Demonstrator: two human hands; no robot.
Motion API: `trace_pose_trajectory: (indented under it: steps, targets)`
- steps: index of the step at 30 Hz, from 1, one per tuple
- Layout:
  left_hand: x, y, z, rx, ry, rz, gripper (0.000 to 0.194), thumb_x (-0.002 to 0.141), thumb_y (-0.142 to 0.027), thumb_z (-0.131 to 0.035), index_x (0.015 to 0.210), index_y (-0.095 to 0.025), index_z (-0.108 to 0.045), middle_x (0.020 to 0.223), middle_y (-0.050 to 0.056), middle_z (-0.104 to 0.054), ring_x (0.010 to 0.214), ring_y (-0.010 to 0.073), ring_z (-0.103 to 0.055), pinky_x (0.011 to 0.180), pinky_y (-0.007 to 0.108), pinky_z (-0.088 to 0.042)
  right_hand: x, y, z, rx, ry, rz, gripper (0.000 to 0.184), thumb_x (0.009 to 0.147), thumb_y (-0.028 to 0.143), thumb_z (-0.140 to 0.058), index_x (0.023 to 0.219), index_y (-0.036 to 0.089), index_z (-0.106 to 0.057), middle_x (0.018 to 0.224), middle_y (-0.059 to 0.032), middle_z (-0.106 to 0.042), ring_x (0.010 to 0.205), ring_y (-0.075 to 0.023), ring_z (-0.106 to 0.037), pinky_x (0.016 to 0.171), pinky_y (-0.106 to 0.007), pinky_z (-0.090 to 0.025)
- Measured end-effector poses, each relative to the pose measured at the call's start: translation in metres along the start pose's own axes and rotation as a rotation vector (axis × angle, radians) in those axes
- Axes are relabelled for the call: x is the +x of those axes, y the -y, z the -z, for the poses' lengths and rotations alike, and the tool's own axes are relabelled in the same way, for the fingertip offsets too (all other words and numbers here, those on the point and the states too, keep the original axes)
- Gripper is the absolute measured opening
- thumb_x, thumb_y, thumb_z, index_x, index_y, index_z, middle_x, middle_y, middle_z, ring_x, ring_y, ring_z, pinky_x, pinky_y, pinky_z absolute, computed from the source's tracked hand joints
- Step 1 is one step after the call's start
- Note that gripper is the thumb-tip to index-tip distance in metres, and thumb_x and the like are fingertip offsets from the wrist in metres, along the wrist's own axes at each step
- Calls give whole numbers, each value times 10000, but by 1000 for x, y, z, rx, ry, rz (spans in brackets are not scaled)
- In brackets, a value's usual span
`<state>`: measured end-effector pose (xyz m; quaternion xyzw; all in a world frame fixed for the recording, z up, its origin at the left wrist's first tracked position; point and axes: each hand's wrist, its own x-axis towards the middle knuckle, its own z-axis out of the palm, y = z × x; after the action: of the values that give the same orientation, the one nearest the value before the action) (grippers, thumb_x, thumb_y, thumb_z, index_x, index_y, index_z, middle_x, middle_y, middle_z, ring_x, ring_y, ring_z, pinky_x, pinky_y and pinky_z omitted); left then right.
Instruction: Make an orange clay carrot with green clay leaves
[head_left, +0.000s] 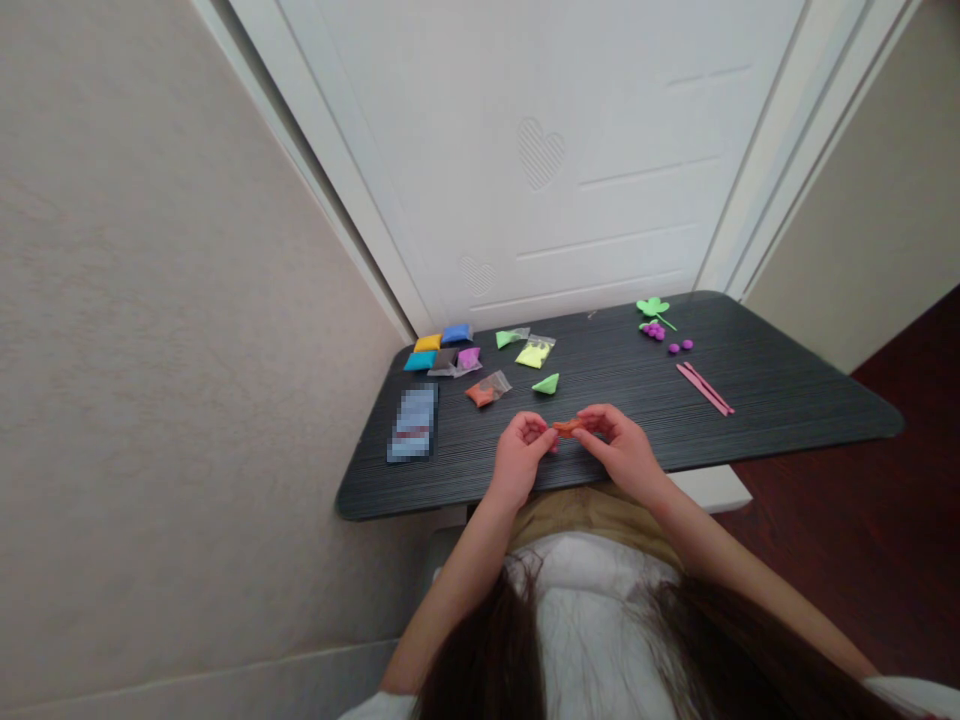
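Note:
My left hand and my right hand meet over the near edge of a dark table. Both pinch a small piece of orange clay stretched between their fingertips. Just beyond the hands lie an opened orange clay bag and a green clay wedge.
Small bags of coloured clay lie at the table's far left, with a blurred flat pack nearer me. Green clay leaves with purple balls and pink modelling sticks lie at the right. A white door stands behind.

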<state>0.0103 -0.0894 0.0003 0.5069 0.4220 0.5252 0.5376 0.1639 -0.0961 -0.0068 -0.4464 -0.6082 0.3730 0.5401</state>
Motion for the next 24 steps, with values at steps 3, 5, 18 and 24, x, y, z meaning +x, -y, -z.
trace_pose_trajectory:
  steps: [3, 5, 18, 24]
  targets:
    - [0, 0, 0, -10, -2, 34, 227, 643, -298, -629, 790, -140, -559, 707, 14, -624, 612, 105, -565, 627, 254, -445, 0, 1, 0, 38, 27, -33, 240, 707, 341, -591, 896, 203, -536, 851, -36, -630, 793, -163, -589, 761, -323, -454]
    - [0, -1, 0, -12, 12, 45, 256, 651, -299, -620, 845, -134, -591, 805, 50, -651, 696, 130, -590, 704, 288, -458, 1, 2, 0, 35, 67, -48, 208, 723, 352, -573, 866, 203, -556, 855, -36, -633, 795, -163, -588, 763, -323, -451]
    - [-4, 1, 0, 11, 168, 51, 440, 633, -242, -647, 1064, -182, -584, 1076, 74, -611, 974, 191, -565, 942, 374, -362, 4, 5, 6, -74, 149, 41, 157, 761, 331, -531, 815, 226, -635, 856, -20, -630, 827, -164, -562, 787, -312, -411]
    - [-5, -4, 0, 52, 166, 31, 355, 636, -249, -642, 982, -172, -616, 1000, 76, -638, 910, 187, -584, 882, 363, -406, 3, 6, 3, -105, 33, 27, 212, 702, 373, -593, 848, 219, -594, 852, -23, -578, 757, -150, -531, 665, -280, -418]
